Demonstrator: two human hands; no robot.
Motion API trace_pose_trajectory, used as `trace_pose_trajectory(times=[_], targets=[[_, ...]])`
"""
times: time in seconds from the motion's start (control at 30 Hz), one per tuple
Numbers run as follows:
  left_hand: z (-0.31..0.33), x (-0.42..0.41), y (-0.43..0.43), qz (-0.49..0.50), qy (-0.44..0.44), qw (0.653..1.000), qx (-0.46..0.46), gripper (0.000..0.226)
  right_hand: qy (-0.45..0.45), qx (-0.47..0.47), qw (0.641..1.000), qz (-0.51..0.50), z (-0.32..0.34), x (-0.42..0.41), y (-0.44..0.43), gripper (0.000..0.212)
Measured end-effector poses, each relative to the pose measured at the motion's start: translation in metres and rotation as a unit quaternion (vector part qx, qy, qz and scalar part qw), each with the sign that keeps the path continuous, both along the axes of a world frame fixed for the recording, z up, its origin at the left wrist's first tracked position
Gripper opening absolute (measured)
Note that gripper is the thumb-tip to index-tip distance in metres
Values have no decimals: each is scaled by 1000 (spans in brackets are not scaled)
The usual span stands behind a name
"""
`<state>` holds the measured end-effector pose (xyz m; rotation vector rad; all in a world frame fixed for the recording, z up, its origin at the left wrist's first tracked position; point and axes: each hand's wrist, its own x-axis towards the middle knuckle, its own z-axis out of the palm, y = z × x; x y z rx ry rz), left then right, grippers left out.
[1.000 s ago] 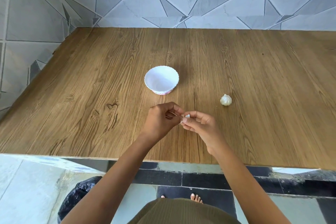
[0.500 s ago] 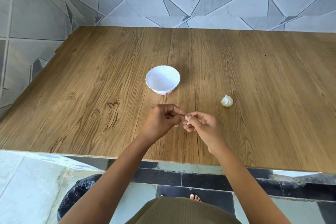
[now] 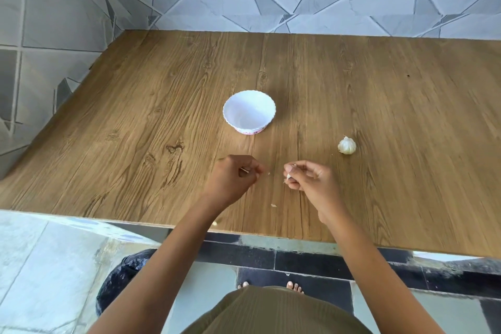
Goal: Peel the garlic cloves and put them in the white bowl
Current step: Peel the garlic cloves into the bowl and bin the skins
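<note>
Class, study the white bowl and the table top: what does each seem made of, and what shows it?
White bowl: probably plastic or melamine, smooth, faintly glossy; thin scalloped rim, printed pink band at the base. Table top: matt wood-grain surface; the thin, flat edge suggests laminate over board, though solid wood cannot be excluded.

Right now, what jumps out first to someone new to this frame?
Two hands over the wooden table's near edge: the right hand pinches a garlic clove, the left hand a sliver of skin. Beyond them stands an empty white bowl, a garlic bulb off to its right.
</note>
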<state>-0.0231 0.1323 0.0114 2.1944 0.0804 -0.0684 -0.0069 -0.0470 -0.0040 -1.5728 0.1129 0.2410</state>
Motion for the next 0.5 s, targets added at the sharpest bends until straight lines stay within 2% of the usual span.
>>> trace_pose_trajectory(times=[0.13,0.33,0.5], targets=[[8,-14,22,19,18,999,36,16,-11,-22,999,29,-3,-5,5,5],[5,-41,47,67,31,996,58,22,-15,-25,998,56,-4,-10,21,5],[10,-59,50,13,79,991,107,12,-8,-24,997,77,-6,-10,27,5]])
